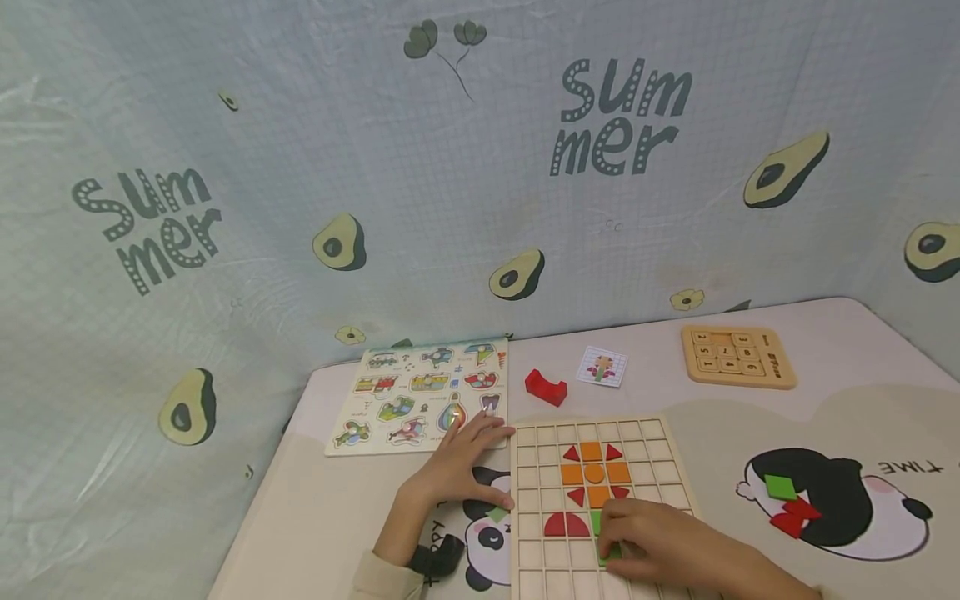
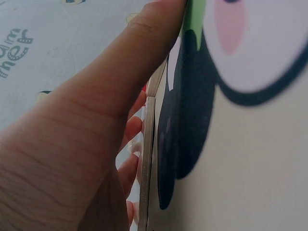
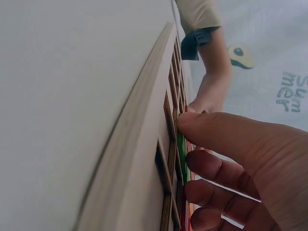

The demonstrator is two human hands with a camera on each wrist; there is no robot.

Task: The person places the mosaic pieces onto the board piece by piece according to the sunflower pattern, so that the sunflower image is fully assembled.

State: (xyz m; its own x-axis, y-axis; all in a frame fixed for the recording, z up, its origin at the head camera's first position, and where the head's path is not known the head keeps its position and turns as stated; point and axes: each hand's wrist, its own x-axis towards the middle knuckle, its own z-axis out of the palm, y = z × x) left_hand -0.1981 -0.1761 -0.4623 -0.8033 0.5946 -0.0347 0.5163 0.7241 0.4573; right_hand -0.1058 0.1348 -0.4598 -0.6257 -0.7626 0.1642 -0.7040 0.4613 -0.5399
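Note:
A wooden grid board lies on the table, set with orange, red and green tiles. My right hand is over its lower middle, thumb and fingers curled at a green tile. In the right wrist view the thumb meets the edge of a green tile on the board. Another green tile sits just above, partly under the fingers. Beside it are red quarter-round tiles. My left hand rests against the board's left edge, fingers and thumb spread along it.
Behind the left hand lies a vehicle puzzle board. A red block, a pattern card and a wooden number puzzle are at the back. Loose green and red tiles lie to the right.

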